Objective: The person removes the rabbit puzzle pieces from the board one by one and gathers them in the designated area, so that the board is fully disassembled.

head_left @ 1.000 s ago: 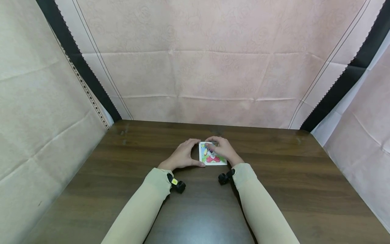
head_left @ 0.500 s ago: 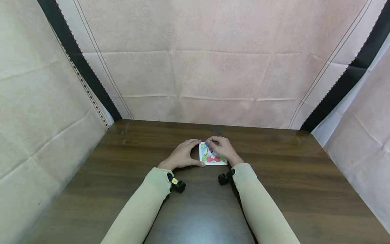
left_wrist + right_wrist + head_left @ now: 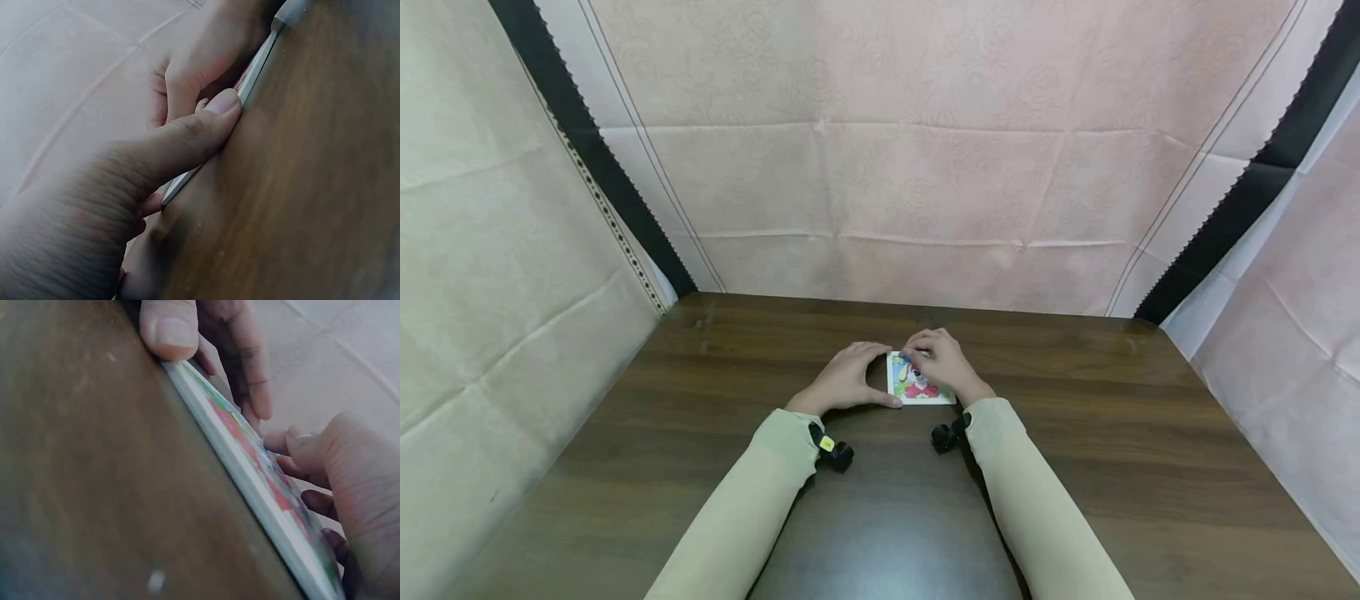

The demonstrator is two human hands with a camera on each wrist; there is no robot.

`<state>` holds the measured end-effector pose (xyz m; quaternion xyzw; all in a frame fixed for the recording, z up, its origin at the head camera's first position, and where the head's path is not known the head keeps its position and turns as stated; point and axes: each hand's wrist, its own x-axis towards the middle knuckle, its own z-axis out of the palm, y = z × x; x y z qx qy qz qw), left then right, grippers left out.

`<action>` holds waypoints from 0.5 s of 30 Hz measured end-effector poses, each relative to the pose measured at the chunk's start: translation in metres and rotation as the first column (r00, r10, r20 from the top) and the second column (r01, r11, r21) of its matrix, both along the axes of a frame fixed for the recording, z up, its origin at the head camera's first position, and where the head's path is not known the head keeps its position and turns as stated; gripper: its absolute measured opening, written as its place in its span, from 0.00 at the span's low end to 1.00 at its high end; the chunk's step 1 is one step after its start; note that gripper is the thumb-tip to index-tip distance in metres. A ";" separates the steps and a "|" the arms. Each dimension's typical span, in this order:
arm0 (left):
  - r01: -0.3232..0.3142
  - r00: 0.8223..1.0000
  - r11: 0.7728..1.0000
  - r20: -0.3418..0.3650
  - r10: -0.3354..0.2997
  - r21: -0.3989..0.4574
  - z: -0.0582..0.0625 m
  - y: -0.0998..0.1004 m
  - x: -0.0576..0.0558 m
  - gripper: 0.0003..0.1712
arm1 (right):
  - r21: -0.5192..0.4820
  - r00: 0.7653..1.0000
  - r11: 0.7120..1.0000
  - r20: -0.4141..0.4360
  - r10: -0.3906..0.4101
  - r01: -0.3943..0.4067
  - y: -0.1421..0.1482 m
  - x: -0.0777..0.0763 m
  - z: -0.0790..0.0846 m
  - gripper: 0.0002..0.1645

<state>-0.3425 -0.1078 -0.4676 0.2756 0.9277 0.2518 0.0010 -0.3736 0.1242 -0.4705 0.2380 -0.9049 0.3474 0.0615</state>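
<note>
A small, flat picture board [image 3: 923, 392] with a white rim lies on the table, showing a cartoon figure in bright colours. My left hand [image 3: 844, 382] holds it at its left side, thumb on the near edge and fingers towards the far edge. In the right wrist view the left thumb [image 3: 172, 334] presses against a corner of the white rim. My right hand [image 3: 946, 365] bends over the board's upper part. Its thumb and forefinger come together right at the picture's surface; I cannot tell whether a piece is between them. The other right fingers [image 3: 320, 503] lie along the far side.
The brown wooden table [image 3: 715, 450] spreads around both hands. Pale cloth [image 3: 910, 183] hangs behind its far edge and along both sides. Small black cameras, such as the left wrist camera [image 3: 841, 457], sit on both wrists.
The right thumb has drawn in towards the forefinger over the board's upper part. The left hand and the board keep nearly the same place.
</note>
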 end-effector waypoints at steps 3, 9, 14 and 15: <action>0.007 1.000 1.000 0.017 -0.007 0.004 -0.001 0.000 0.001 0.63 | 0.014 0.999 0.999 0.030 -0.036 0.035 -0.002 -0.002 -0.004 0.14; 0.011 1.000 1.000 0.010 -0.011 0.019 -0.002 -0.001 0.002 0.63 | -0.001 0.997 0.998 0.052 -0.058 0.058 -0.004 -0.003 -0.006 0.15; 0.015 1.000 1.000 -0.010 -0.014 0.003 0.000 -0.001 0.001 0.63 | -0.052 0.992 0.996 0.104 -0.070 0.076 -0.003 -0.001 -0.002 0.13; 0.013 1.000 1.000 -0.013 -0.013 -0.002 0.000 -0.001 0.001 0.63 | -0.057 0.992 0.996 0.109 -0.068 0.075 -0.003 -0.001 -0.002 0.12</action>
